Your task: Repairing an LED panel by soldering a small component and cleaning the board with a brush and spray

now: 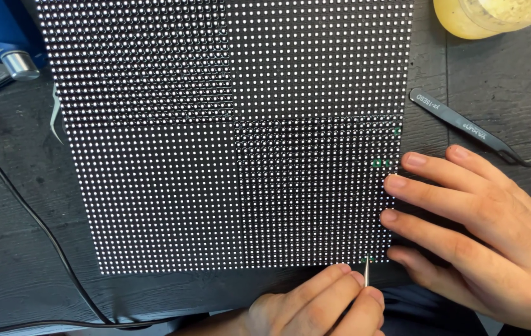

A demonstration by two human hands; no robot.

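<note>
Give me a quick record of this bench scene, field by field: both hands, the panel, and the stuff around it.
Left hand: pinches thin metal probe, tip at panel's lower edge
Right hand: fingertips rest on panel's right edge
Panel: black flat board of white dots, lying on dark wooden table
Beside: black tweezers, yellow translucent tub, black cable

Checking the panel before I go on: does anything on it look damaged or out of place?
Yes. On the LED panel, a few dots are missing along the right edge, showing green board, and another gap sits at the bottom edge, where the left hand points a thin metal tool. The right hand steadies the panel's edge.
</note>
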